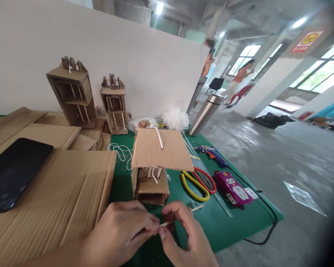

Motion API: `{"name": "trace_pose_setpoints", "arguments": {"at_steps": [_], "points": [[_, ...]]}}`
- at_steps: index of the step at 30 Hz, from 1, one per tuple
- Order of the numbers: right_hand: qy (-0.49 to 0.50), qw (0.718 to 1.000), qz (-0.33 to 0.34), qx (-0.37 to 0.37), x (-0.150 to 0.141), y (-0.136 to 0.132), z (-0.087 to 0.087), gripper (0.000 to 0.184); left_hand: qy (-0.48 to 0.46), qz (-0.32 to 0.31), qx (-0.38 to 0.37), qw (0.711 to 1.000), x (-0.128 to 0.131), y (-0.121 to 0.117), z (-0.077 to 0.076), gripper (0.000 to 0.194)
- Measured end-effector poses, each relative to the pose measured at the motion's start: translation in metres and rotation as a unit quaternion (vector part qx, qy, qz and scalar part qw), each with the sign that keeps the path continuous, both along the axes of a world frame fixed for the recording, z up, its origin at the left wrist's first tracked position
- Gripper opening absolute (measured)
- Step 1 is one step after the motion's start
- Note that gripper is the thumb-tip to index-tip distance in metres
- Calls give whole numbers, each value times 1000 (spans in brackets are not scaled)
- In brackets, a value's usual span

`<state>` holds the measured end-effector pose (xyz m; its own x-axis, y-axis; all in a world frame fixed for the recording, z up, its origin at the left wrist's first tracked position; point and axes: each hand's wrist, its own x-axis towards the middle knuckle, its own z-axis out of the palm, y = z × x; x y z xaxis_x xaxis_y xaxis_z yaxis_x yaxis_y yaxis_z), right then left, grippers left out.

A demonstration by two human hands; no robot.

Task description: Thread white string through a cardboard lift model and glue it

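A thin pale wooden stick (197,208) runs between my two hands, low in the view. My left hand (122,228) pinches its left end between thumb and fingers. With thumb and curled fingers, my right hand (187,231) grips the stick farther along, and its other end sticks out to the right past the knuckles. Just beyond them stands a cardboard box structure (163,148) with a flat top panel. White string passes through a hole in that panel, and short sticks stand inside. Part of the stick is hidden by my fingers.
Cardboard sheets (86,178) and a black tablet-like slab (18,174) lie left. Two cardboard models (72,92) stand behind. Right are red-and-yellow-handled scissors (196,189), a glue gun (218,157), a purple box (233,189), a cable (267,222) and a steel flask (206,115). Two people are farther off.
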<state>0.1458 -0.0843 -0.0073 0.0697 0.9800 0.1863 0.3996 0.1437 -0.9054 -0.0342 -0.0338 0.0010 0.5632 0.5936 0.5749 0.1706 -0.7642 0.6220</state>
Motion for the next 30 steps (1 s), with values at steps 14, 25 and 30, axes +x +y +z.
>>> {"name": "trace_pose_setpoints", "arguments": {"at_steps": [14, 25, 30], "points": [[51, 998, -15, -20, -2, 3, -6, 7, 44, 35, -31, 998, -2, 1, 2, 3], [46, 999, 3, -19, 6, 3, -9, 9, 44, 27, -23, 998, -2, 0, 1, 5], [26, 998, 46, -29, 9, 6, -10, 6, 42, 29, -14, 999, -2, 0, 2, 4]]}}
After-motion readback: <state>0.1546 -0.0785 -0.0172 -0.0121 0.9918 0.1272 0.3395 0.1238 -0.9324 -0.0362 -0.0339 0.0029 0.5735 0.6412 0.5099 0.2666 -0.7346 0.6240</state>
